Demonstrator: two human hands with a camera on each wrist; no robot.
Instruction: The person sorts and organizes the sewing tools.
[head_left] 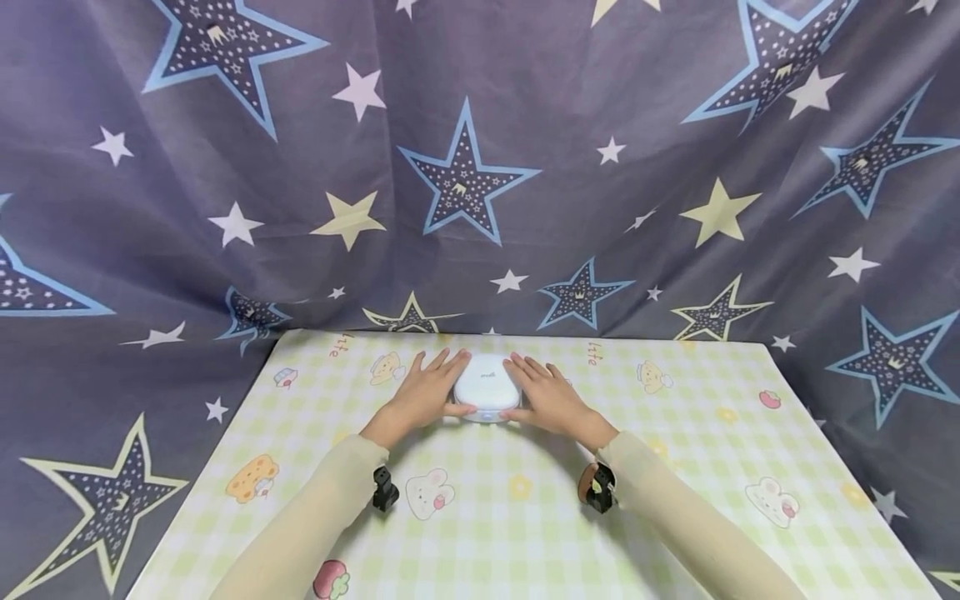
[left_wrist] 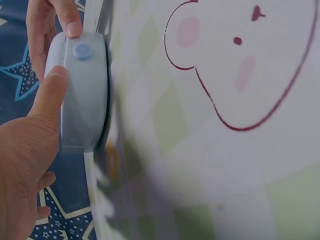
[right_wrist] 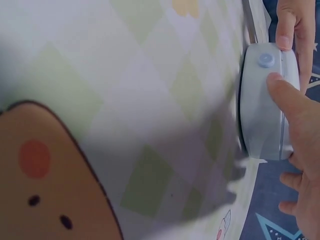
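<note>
A pale blue-white rounded case (head_left: 486, 390) with small lettering on its lid lies on the table near its far edge. My left hand (head_left: 422, 395) holds it by the left side, and my right hand (head_left: 553, 402) by the right. Both thumbs rest on the front wall, while the other fingers reach along the sides. In the left wrist view a round blue button (left_wrist: 83, 51) sits on the front wall, between the two thumbs. The right wrist view shows a seam along the case (right_wrist: 257, 115) near the thumbs. The lid looks closed. Some fingertips are hidden behind the case.
A green-and-white checked tablecloth (head_left: 517, 533) with cartoon prints covers the table. Behind it hangs a dark star-patterned curtain (head_left: 570, 225). Black devices are strapped to the left wrist (head_left: 385, 490) and right wrist (head_left: 600, 488).
</note>
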